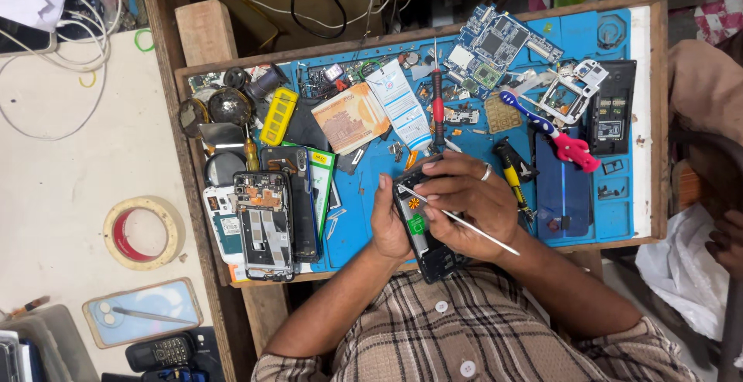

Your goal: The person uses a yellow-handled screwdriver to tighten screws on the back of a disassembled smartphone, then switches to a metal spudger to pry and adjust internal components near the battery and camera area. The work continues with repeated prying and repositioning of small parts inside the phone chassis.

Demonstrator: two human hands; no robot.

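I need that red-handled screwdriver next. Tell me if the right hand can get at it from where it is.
Probably yes. The red-handled screwdriver lies uncovered on the blue mat, just beyond the right hand, with only small loose parts between. But that hand holds a thin white tool, which it would need to put down first.

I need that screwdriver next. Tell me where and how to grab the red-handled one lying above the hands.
Grip the red-handled screwdriver on its red handle, coming from above with fingers across its width. It lies flat on the blue mat, running up and down in view, thin metal shaft at the far end. Small parts crowd both sides, so a top pinch probably suits best.
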